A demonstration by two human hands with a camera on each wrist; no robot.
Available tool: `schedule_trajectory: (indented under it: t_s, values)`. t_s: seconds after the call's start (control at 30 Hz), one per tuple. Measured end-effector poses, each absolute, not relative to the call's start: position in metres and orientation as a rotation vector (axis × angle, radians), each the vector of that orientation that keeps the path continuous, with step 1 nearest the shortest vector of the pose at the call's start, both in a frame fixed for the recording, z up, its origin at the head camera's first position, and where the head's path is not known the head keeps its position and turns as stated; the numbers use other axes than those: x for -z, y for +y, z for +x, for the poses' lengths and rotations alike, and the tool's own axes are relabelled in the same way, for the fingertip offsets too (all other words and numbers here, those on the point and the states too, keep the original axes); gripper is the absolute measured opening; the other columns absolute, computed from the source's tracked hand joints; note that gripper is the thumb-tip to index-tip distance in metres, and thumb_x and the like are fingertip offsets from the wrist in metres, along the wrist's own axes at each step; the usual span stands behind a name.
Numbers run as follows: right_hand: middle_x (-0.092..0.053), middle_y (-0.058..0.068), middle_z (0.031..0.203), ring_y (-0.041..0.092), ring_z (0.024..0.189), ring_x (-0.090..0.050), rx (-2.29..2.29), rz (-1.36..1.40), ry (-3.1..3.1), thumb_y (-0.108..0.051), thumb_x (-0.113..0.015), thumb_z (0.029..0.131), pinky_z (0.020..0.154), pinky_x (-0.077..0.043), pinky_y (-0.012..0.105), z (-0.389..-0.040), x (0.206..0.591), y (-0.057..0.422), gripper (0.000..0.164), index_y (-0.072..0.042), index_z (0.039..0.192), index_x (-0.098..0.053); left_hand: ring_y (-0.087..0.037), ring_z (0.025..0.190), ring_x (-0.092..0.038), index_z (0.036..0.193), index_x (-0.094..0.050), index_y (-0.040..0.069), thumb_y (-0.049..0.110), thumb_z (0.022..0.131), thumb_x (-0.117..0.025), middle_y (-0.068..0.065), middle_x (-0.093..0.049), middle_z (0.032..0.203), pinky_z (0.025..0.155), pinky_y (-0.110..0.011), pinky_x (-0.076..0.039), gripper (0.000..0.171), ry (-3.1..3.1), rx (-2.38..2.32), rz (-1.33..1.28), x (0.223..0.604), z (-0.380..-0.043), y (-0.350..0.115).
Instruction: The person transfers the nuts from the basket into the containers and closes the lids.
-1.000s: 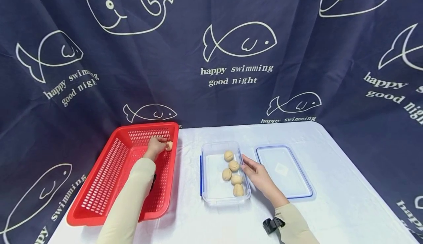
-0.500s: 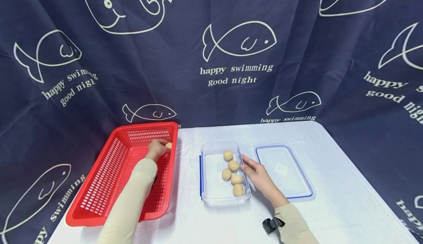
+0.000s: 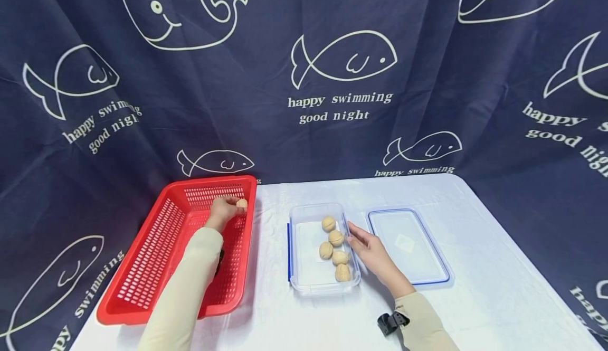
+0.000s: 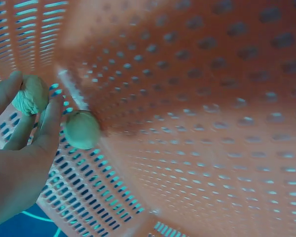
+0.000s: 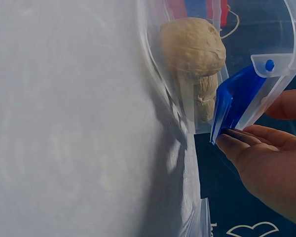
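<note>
The left grip (image 3: 223, 211) pinched a walnut (image 3: 241, 204) near another walnut (image 4: 82, 129) in the red basket (image 3: 119, 318); the right grip (image 3: 373, 257), fingers extended, touched the box (image 3: 306, 261) near its lid (image 3: 404, 261).

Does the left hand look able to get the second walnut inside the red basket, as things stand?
Probably yes: the second walnut lies close to the left hand, with nothing seen between, though its fingers pinch another walnut.

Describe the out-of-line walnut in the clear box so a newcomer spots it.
On the white table, find the clear box between the red basket and the lid. Four of its five walnuts form a rough row; the target walnut sits left of it, nearest the blue flap.
</note>
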State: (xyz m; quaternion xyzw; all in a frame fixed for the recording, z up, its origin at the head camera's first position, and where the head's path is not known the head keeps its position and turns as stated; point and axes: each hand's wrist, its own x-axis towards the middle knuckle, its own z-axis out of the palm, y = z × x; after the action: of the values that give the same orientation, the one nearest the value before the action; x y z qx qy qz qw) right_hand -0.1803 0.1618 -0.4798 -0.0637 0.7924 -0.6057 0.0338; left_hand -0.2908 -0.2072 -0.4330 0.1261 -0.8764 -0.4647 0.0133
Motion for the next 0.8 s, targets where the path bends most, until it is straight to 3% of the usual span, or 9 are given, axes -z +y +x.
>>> schedule_trajectory:
  t_s: [0.1, 0.23, 0.3, 0.4, 0.5, 0.67, 0.8]
  values:
    - [-0.038, 0.019, 0.148, 0.032, 0.134, -0.039, 1.854, -0.200, 2.438, -0.013, -0.050, 0.100, 0.108, -0.031, 0.033, -0.180, 0.478, 0.162, 0.049, 0.002, 0.145, -0.036, -0.022, 0.085, -0.057, 0.114, -0.063, -0.010, -0.004, 0.076, -0.074, -0.024, -0.065, 0.105, 0.072, -0.026, -0.048, 0.040, -2.680, 1.492, 0.400, 0.426, -0.291, -0.206]
    - [-0.037, 0.019, 0.148, 0.032, 0.135, -0.038, 1.851, -0.200, 2.441, -0.014, -0.050, 0.101, 0.109, -0.030, 0.033, -0.179, 0.476, 0.162, 0.049, 0.002, 0.145, -0.036, -0.014, 0.062, -0.054, 0.118, -0.063, -0.008, -0.003, 0.078, -0.073, -0.020, -0.064, 0.098, 0.055, -0.024, -0.047, 0.042, -2.610, 1.567, 0.403, 0.416, -0.291, -0.204]
    - [-0.037, 0.018, 0.148, 0.032, 0.135, -0.038, 1.852, -0.204, 2.443, -0.013, -0.050, 0.101, 0.109, -0.030, 0.033, -0.179, 0.476, 0.161, 0.049, 0.002, 0.145, -0.036, -0.009, 0.050, -0.046, 0.120, -0.062, -0.006, -0.004, 0.078, -0.072, -0.016, -0.062, 0.095, 0.045, -0.021, -0.039, 0.043, -2.556, 1.651, 0.415, 0.410, -0.292, -0.204]
    - [-0.037, 0.018, 0.148, 0.032, 0.135, -0.038, 1.850, -0.210, 2.449, -0.013, -0.050, 0.101, 0.109, -0.029, 0.033, -0.180, 0.476, 0.161, 0.049, 0.002, 0.145, -0.036, -0.008, 0.043, -0.041, 0.122, -0.062, -0.003, -0.004, 0.078, -0.071, -0.014, -0.061, 0.095, 0.041, -0.020, -0.036, 0.045, -2.475, 1.735, 0.445, 0.401, -0.289, -0.202]
    - [-0.037, 0.018, 0.148, 0.032, 0.135, -0.038, 1.835, -0.210, 2.464, -0.014, -0.049, 0.101, 0.109, -0.029, 0.034, -0.180, 0.476, 0.160, 0.048, 0.002, 0.145, -0.036, -0.008, 0.056, -0.049, 0.121, -0.064, -0.001, -0.001, 0.078, -0.073, -0.017, -0.064, 0.099, 0.048, -0.019, -0.040, 0.044, -2.441, 1.684, 0.450, 0.392, -0.285, -0.199]
    - [-0.037, 0.018, 0.148, 0.032, 0.135, -0.037, 1.819, -0.197, 2.482, -0.015, -0.049, 0.101, 0.110, -0.028, 0.036, -0.179, 0.475, 0.160, 0.049, 0.001, 0.145, -0.036, -0.019, 0.093, -0.058, 0.121, -0.064, -0.001, 0.001, 0.079, -0.073, -0.021, -0.065, 0.111, 0.070, -0.019, -0.045, 0.043, -2.401, 1.645, 0.368, 0.380, -0.276, -0.190]
    - [-0.038, 0.018, 0.148, 0.034, 0.135, -0.037, 1.811, -0.192, 2.490, -0.016, -0.050, 0.101, 0.110, -0.028, 0.037, -0.178, 0.475, 0.160, 0.049, 0.001, 0.145, -0.037, -0.016, 0.092, -0.061, 0.124, -0.061, -0.002, -0.002, 0.080, -0.072, -0.022, -0.063, 0.115, 0.072, -0.017, -0.048, 0.045, -2.354, 1.738, 0.314, 0.369, -0.266, -0.183]
